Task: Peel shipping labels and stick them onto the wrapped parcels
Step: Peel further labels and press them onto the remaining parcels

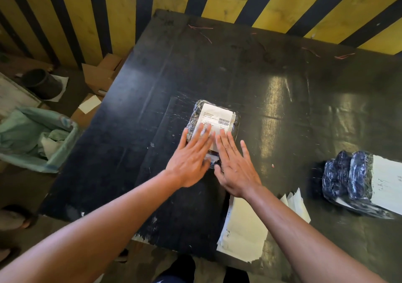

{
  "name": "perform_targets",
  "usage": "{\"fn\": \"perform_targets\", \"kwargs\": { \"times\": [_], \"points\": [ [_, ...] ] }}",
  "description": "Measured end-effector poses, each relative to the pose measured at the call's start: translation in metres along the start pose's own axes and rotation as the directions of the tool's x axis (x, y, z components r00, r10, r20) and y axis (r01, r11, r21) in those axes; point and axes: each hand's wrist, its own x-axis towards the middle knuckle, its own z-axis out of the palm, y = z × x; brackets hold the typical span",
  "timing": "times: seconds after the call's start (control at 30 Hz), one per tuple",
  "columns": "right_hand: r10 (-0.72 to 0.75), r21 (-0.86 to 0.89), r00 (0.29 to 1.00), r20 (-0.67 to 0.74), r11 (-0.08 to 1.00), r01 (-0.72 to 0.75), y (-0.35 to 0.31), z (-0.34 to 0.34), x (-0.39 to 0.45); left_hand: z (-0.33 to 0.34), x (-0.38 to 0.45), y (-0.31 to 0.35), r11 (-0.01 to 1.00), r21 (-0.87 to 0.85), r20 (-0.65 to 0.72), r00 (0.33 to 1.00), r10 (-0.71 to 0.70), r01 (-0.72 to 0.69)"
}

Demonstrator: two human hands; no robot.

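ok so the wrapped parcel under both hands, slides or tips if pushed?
The parcel lies flat and low, so it probably slides, not tips. Its glossy wrap on the shiny table suggests easy sliding. The wrinkled wrap hints at a slightly soft outside.

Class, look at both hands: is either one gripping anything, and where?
Neither grips. Left hand and right hand press flat on the white shipping label atop the plastic-wrapped dark parcel.
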Motion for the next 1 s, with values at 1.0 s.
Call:
{"fn": "perform_targets", "kwargs": {
  "times": [1.0],
  "points": [
    [0.051, 0.023, 0.997, 0.066, 0.998, -0.052, -0.002, -0.003, 0.011, -0.047, 0.039, -0.011, 0.995, -0.081, -0.075, 0.996, 0.051, -0.057]
  ]
}}
